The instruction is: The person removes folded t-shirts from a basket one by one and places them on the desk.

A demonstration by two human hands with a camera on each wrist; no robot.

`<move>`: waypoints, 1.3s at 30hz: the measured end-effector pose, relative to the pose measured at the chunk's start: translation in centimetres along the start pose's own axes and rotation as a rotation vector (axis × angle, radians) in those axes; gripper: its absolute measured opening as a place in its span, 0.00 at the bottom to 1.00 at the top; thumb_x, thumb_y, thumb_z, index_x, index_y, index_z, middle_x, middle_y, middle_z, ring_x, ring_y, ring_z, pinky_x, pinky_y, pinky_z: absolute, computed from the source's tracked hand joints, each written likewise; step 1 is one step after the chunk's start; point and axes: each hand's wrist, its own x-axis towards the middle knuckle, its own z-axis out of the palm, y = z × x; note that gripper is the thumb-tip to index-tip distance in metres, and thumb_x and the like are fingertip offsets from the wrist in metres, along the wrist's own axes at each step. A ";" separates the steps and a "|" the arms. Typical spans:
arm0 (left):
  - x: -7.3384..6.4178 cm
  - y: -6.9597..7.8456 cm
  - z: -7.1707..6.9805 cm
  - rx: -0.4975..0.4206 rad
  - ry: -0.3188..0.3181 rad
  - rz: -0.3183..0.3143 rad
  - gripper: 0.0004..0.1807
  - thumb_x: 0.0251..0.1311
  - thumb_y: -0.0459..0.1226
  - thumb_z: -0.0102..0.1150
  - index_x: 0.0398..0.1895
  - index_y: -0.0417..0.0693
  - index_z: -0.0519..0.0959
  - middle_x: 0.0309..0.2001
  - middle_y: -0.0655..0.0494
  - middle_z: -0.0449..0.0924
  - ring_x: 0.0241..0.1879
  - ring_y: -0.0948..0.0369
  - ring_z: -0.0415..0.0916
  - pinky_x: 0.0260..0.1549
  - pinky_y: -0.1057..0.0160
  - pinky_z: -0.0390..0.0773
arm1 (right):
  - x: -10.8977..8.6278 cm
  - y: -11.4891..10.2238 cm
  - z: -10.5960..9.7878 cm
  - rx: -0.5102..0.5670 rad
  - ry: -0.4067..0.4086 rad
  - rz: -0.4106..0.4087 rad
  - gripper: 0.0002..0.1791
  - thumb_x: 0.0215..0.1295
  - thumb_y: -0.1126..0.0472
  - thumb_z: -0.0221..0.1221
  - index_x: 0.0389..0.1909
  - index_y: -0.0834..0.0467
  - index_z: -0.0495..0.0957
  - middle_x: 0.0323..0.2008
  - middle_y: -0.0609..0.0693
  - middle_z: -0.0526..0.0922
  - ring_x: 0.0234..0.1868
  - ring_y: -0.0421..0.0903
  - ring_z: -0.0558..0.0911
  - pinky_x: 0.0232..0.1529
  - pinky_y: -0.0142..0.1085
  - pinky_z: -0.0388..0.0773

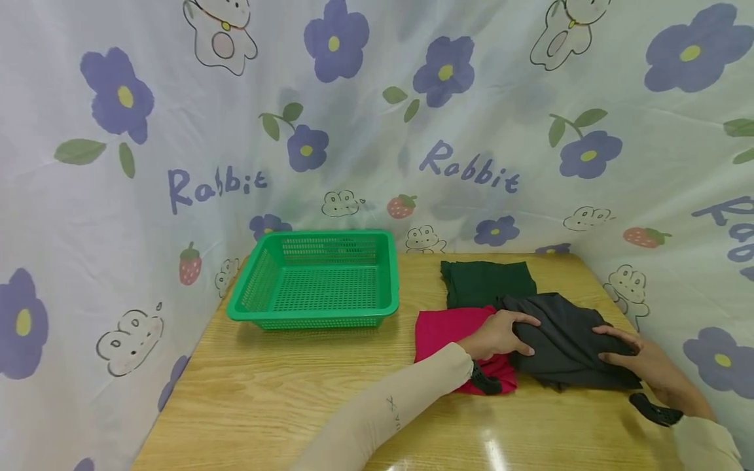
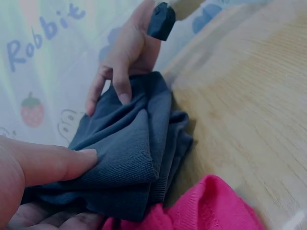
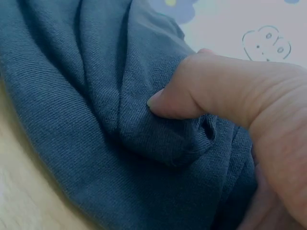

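A loosely folded dark grey garment [image 1: 568, 343] lies bunched at the right of the table between both hands. At its left edge the left hand [image 1: 501, 335] grips it; the left wrist view has the thumb [image 2: 62, 165] on top and fingers underneath. The right hand [image 1: 645, 363] holds the opposite side, its thumb [image 3: 180, 98] pressing into a fold in the right wrist view, the other fingers mostly hidden. Beneath the left hand and wrist is a pink-red folded cloth [image 1: 438, 333], partly covered by the arm. Behind them sits a dark green folded cloth [image 1: 489, 281].
A green plastic basket [image 1: 313, 314] with slotted walls stands at the back left of the wooden table [image 1: 277, 392]. A white patterned curtain [image 1: 365, 131] hangs round the table's back and sides, close to the right hand.
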 end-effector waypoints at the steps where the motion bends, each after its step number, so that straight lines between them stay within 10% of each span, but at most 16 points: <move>1: 0.0 0.0 0.1 0.002 0.000 -0.006 0.28 0.54 0.31 0.79 0.57 0.67 0.86 0.70 0.67 0.69 0.66 0.66 0.67 0.47 0.69 0.78 | 0.0 0.1 0.0 0.000 -0.002 0.003 0.39 0.69 0.54 0.68 0.79 0.48 0.64 0.79 0.72 0.33 0.75 0.78 0.33 0.62 0.80 0.43; 12: -0.5 0.5 1.4 0.061 -0.044 -0.069 0.29 0.54 0.33 0.79 0.59 0.65 0.85 0.67 0.64 0.72 0.62 0.66 0.70 0.40 0.70 0.77 | -0.8 1.1 -0.9 -0.031 -0.026 0.040 0.39 0.70 0.54 0.67 0.79 0.50 0.63 0.79 0.74 0.34 0.74 0.80 0.34 0.60 0.80 0.48; 21: 0.0 -0.5 1.9 0.108 -0.070 -0.140 0.28 0.56 0.34 0.78 0.60 0.65 0.84 0.68 0.63 0.71 0.31 0.64 0.64 0.18 0.65 0.61 | -1.0 1.4 -1.0 -0.051 -0.060 0.054 0.40 0.71 0.53 0.66 0.80 0.52 0.60 0.78 0.75 0.36 0.73 0.82 0.40 0.60 0.78 0.52; 29: 0.1 -0.6 1.5 0.014 -0.063 -0.144 0.26 0.56 0.30 0.77 0.58 0.61 0.86 0.70 0.60 0.69 0.63 0.65 0.69 0.42 0.68 0.78 | -0.4 1.5 -0.7 -0.068 -0.077 0.064 0.43 0.72 0.49 0.65 0.81 0.53 0.57 0.79 0.73 0.38 0.74 0.80 0.42 0.62 0.76 0.56; 39: 0.2 -0.6 -1.8 -0.067 -0.097 -0.095 0.11 0.66 0.31 0.68 0.51 0.46 0.85 0.47 0.59 0.81 0.36 0.61 0.82 0.36 0.64 0.82 | 0.1 -1.4 -0.6 -0.181 0.020 -0.001 0.40 0.76 0.47 0.60 0.76 0.66 0.58 0.73 0.77 0.51 0.66 0.79 0.60 0.55 0.67 0.71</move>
